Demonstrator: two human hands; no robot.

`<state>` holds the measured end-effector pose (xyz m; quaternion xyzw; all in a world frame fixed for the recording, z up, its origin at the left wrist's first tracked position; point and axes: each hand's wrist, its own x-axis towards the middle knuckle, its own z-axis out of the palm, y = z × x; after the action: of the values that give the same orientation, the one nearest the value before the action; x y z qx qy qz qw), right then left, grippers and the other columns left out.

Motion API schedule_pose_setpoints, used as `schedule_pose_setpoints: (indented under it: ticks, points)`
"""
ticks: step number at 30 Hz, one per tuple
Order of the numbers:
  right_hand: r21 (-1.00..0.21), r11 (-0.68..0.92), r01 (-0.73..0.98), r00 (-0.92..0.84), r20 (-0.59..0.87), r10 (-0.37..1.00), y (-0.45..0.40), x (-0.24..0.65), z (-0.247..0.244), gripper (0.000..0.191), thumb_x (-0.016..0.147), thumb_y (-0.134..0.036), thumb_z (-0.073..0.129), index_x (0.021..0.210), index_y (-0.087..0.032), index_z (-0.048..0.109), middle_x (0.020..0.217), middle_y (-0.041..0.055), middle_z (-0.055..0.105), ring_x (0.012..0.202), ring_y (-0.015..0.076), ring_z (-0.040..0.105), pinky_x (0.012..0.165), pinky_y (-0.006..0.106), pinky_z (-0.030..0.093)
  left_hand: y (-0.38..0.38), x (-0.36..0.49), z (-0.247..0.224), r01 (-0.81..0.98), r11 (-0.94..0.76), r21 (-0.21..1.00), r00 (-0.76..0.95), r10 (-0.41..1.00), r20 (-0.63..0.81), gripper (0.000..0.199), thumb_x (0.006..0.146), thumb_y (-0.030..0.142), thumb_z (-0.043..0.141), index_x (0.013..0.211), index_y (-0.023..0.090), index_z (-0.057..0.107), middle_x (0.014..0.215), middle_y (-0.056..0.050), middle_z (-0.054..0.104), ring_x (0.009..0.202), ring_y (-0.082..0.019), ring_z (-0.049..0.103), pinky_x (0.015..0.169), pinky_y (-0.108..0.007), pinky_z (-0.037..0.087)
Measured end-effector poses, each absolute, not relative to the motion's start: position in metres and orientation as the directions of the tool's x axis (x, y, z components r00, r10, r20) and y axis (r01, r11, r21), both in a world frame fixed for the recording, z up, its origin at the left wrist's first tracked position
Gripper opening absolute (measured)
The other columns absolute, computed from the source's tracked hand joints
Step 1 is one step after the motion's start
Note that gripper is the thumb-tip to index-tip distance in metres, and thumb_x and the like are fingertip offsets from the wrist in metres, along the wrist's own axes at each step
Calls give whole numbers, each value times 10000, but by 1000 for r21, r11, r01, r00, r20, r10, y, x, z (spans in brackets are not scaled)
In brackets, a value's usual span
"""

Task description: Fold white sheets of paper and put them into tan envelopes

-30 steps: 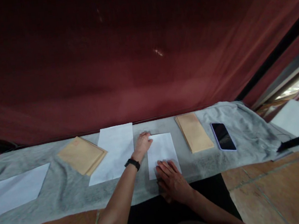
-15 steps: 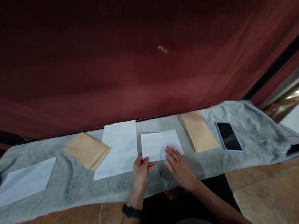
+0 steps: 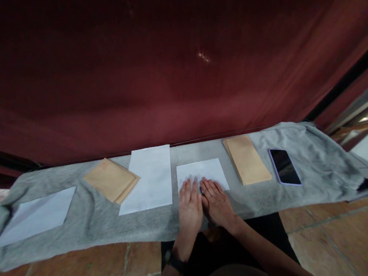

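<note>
A white sheet of paper (image 3: 201,168), folded to a small rectangle, lies on the grey cloth in front of me. My left hand (image 3: 190,207) rests flat over its near left part, fingers stretched forward. Beside it my right hand (image 3: 217,201) lies palm down on the near edge, fingers also out straight. The hands are close together and cover the middle of the paper's near edge. Left of the folded sheet is a larger white sheet (image 3: 152,178), with a stack of brown envelopes (image 3: 111,179) overlapping its left edge. To the right lies another stack of brown envelopes (image 3: 248,159).
A phone (image 3: 284,166) in a light purple case lies right of the envelopes. Another white sheet (image 3: 38,216) is at the far left. The grey cloth (image 3: 104,232) covers the narrow bench, and a dark red curtain (image 3: 164,91) hangs behind it.
My left hand has let go of the paper's near left corner and moved right, flattening onto the sheet next to my right hand. The right hand has stayed about where it was.
</note>
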<state>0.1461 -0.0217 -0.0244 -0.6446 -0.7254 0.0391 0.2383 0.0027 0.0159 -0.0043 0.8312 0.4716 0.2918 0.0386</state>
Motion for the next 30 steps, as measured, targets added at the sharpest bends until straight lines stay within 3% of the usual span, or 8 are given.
schedule_pose_setpoints:
  ticks: [4, 11, 18, 30]
  points:
    - [-264, 155, 952, -73, 297, 952, -24, 150, -28, 554, 1018, -186, 372, 1570, -126, 358, 1605, 137, 390, 1507, 263, 332, 1243, 500, 251, 12, 16, -26, 739, -625, 252, 538, 772, 339, 596, 1048, 395, 377, 1580, 139, 288, 1569, -163, 450, 1479, -278, 389, 1200, -521, 341]
    - [-159, 47, 986, 13, 357, 934, -31, 164, -33, 553, 1058, -282, 365, 1562, -56, 344, 1588, 185, 404, 1484, 286, 369, 1214, 474, 292, 14, 7, -30, 810, -577, 107, 536, 801, 266, 691, 1041, 496, 371, 1572, 61, 291, 1620, -188, 342, 1528, -278, 280, 1227, -487, 308]
    - [-149, -23, 989, 76, 360, 930, -41, 182, -38, 647, 1071, -442, 333, 1574, -36, 306, 1577, 225, 403, 1463, 325, 395, 1190, 491, 318, 7, -1, -22, 861, -499, 100, 463, 850, 253, 727, 1027, 510, 408, 1570, 42, 291, 1621, -214, 323, 1525, -303, 280, 1230, -480, 300]
    - [-143, -88, 986, 134, 357, 924, -55, 201, -42, 690, 1073, -491, 271, 1574, -18, 293, 1583, 244, 384, 1450, 335, 410, 1189, 492, 313, -3, -1, -21, 948, -299, 112, 260, 926, 273, 828, 1005, 597, 416, 1552, -16, 306, 1597, -279, 321, 1510, -356, 300, 1229, -504, 291]
